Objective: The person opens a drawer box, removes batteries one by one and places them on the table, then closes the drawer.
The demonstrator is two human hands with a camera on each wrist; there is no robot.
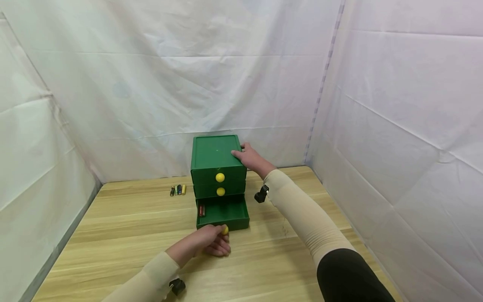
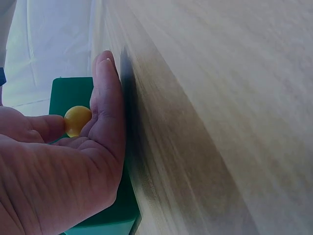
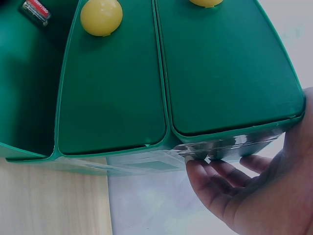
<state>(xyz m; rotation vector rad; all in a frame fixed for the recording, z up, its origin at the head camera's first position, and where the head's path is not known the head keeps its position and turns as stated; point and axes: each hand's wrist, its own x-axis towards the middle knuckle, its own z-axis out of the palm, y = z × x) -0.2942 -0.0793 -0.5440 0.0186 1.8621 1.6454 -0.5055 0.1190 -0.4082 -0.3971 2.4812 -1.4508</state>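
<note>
L hand [image 1: 207, 237], nearest on the wood table [image 1: 132, 235], pinches the yellow btm knob [image 1: 225, 230] btwn thumb & fingers, other fingers low by the tabletop. Just beyond, btm drawer [image 1: 226, 214] sits pulled out, w/ red batteries [image 1: 201, 211] at its left side. Above/behind it, two upper drawers are closed, each w/ a yellow knob. Farther left, approx. level w/ these, four loose batteries [image 1: 179, 190] lie side by side on the table. R hand [image 1: 252, 158] grips green cabinet [image 1: 215, 152] at its top right edge, thumb on top, fingers down the right side. White curtain [image 1: 170, 92] hangs at far side.
</note>
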